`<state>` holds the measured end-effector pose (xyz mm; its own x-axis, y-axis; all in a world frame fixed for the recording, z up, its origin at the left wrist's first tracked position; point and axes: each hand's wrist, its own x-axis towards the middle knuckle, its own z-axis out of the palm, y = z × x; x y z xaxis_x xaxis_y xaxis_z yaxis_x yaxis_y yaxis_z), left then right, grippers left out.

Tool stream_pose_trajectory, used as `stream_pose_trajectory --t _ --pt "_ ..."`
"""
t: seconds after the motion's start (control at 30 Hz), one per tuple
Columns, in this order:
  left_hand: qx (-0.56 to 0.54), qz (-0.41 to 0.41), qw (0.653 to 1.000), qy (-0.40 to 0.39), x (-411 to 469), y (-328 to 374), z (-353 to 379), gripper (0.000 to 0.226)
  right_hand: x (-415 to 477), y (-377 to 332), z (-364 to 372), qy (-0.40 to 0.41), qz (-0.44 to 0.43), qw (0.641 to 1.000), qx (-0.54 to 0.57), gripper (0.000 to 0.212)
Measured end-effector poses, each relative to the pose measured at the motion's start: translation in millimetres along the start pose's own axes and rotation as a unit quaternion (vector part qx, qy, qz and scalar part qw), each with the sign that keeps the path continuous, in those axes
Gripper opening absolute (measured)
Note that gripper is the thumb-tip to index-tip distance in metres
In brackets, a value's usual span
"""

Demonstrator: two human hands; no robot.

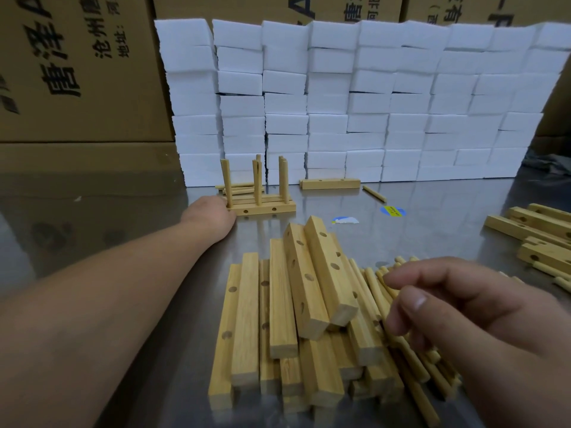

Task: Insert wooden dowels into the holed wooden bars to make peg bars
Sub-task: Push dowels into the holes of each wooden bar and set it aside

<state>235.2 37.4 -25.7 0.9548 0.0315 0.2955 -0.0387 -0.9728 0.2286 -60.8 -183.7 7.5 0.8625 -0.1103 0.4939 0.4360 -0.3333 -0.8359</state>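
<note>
Nearest me, at the lower right of the frame, my right hand [457, 307] hovers above the loose dowels [411, 359], fingers loosely curled with the thumb forward, holding nothing. Beside it, low in the centre, lies the pile of holed bars [293, 319], and two of the bars sit tilted on top of it.

I judge those two the main hazard: a knuckle brushing them as I reach down could slide them onto the dowels and bury the one I want. The dowels are round and the steel table [123, 273] is slick, so a clumsy pinch could send some rolling.

My left arm stretches from the lower left to mid-frame, where the left hand [213, 217] meets the end of the finished peg bars [262, 206]. Its fingers are hidden behind the hand, so I cannot tell whether it grips or only touches. With their pegs [257, 180] standing tall, a hard shove there could topple them.
</note>
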Motion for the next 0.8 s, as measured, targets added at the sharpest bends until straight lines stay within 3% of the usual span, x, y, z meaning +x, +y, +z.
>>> stream_pose_trajectory --t 0.5,0.8 --pt "-0.012 0.031 0.999 0.025 1 -4 4 0.030 -1 2 -2 -0.009 0.004 1.000 -0.013 0.036" --pt "-0.078 -0.055 0.995 0.033 -10 4 -4 0.034 1 -3 -4 0.011 0.003 0.998 -0.060 0.012"
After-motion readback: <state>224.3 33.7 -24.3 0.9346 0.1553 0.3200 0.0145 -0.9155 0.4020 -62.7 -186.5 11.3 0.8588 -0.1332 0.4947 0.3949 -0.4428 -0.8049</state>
